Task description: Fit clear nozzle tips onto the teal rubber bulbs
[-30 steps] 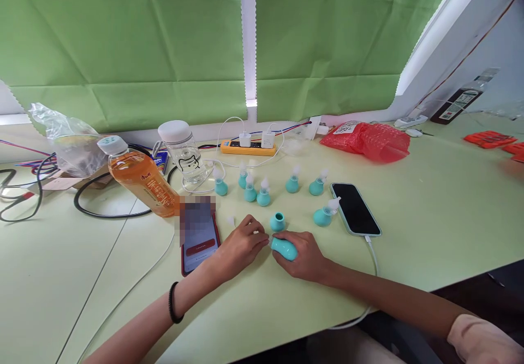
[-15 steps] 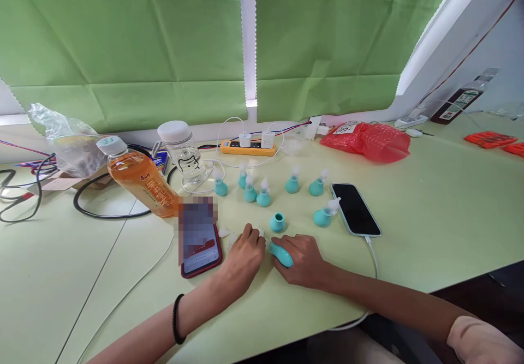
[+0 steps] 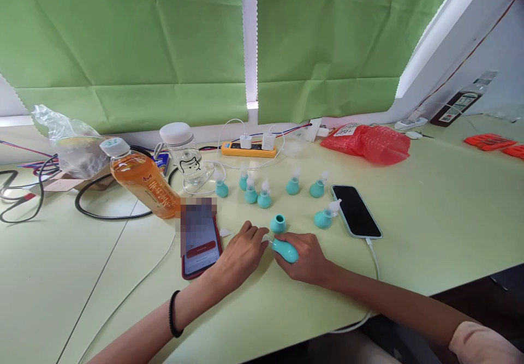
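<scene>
My right hand is closed around a turquoise nasal aspirator bulb, which lies tilted with its narrow end toward the left. At that end is a small clear nozzle, pinched by the fingertips of my left hand. How firmly the nozzle sits in the bulb, I cannot tell. Just behind my hands stands an open turquoise bulb without a tip. A whitish cone tip lies left of my left hand. Farther back stand several bulbs with clear tips, among them one aspirator; another aspirator is at the right.
A red-cased phone lies left of my hands, a charging phone to the right. Behind are a tilted tea bottle, a clear cup, a yellow power strip and a red bubble-wrap bag. Cables run along the left.
The bulb in my right hand has shifted slightly right and turned a little. More of the clear nozzle now shows between my hands. My left fingers have moved slightly.
</scene>
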`<state>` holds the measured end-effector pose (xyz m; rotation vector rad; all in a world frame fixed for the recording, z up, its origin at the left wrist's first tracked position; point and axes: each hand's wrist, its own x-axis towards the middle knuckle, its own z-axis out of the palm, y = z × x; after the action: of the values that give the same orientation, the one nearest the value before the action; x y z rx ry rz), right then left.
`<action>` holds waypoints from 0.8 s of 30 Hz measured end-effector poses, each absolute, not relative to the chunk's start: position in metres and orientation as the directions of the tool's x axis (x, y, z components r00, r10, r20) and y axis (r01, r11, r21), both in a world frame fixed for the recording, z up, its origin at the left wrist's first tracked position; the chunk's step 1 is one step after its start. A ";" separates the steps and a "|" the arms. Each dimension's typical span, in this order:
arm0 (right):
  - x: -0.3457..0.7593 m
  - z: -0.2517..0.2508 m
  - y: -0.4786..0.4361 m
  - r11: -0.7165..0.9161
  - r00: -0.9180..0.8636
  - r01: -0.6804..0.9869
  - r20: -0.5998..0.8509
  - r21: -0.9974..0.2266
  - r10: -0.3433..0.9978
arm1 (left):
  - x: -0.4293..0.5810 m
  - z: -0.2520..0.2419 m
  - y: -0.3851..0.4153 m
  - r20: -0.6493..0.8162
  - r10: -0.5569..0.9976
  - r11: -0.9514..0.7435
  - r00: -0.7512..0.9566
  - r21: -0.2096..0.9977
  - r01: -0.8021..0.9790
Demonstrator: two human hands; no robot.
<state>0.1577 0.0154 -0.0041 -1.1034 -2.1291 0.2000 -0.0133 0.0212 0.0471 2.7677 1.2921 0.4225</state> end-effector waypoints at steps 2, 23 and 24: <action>0.158 -0.004 0.016 0.604 -0.351 0.638 0.518 -0.478 0.780 | -0.015 0.048 0.023 0.219 0.732 -0.676 0.645 0.122 0.726; 0.158 -0.007 0.016 0.660 -0.378 0.650 0.593 -0.377 0.711 | -0.016 0.040 0.029 0.322 0.799 -0.598 0.508 0.505 0.622; 0.158 -0.007 0.016 0.669 -0.391 0.652 0.598 -0.356 0.699 | -0.015 0.040 0.028 0.308 0.808 -0.588 0.503 0.490 0.644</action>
<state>0.1579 0.0159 -0.0069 -1.0382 -2.1340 0.0800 -0.0153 0.0278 0.0396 2.4376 1.2175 0.7426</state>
